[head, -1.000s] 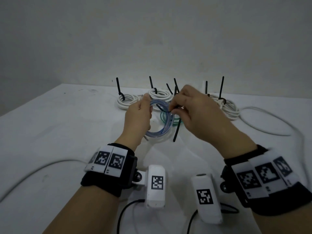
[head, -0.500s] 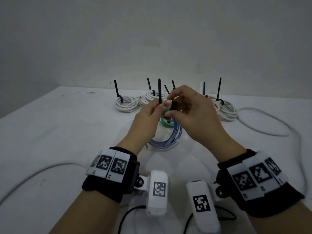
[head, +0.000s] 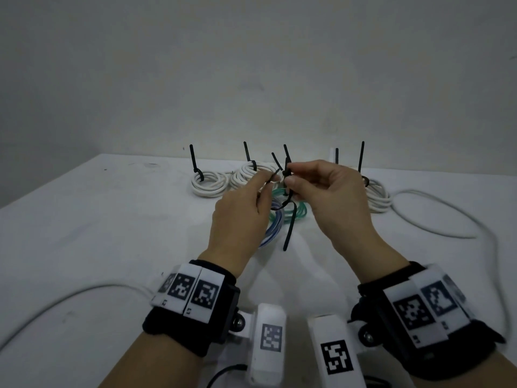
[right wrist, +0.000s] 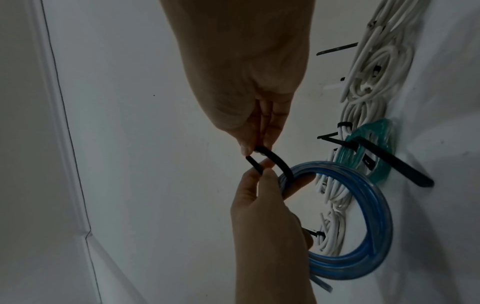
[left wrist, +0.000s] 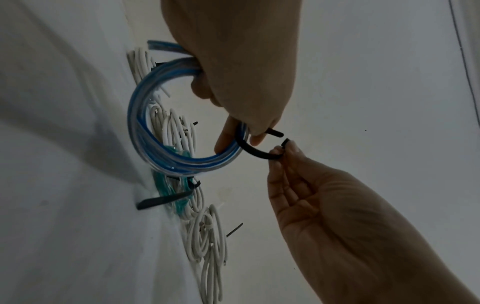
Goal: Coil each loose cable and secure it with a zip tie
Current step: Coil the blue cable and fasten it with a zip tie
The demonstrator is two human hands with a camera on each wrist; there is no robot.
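A blue cable coil (head: 270, 229) (left wrist: 141, 131) (right wrist: 378, 216) hangs from my left hand (head: 272, 182) (left wrist: 241, 140), above the white table (head: 112, 219). A black zip tie (left wrist: 255, 152) (right wrist: 276, 161) is looped round the coil's strands. My left fingers grip the coil and pinch one end of the tie. My right hand (head: 289, 178) (left wrist: 284, 149) (right wrist: 249, 151) pinches the tie's other end. The two ends stand a short gap apart and are not joined.
A green coil (head: 300, 211) (right wrist: 376, 148) with a long black tie tail lies just behind the hands. Several white coils (head: 208, 183) with upright black ties line the table's back. Loose white cables run at the right (head: 425, 219) and near left (head: 70, 298).
The tie stood upright in my left fingers half a second ago. Now it curves round the blue coil, with each hand pinching one end. Both hands have shifted slightly.
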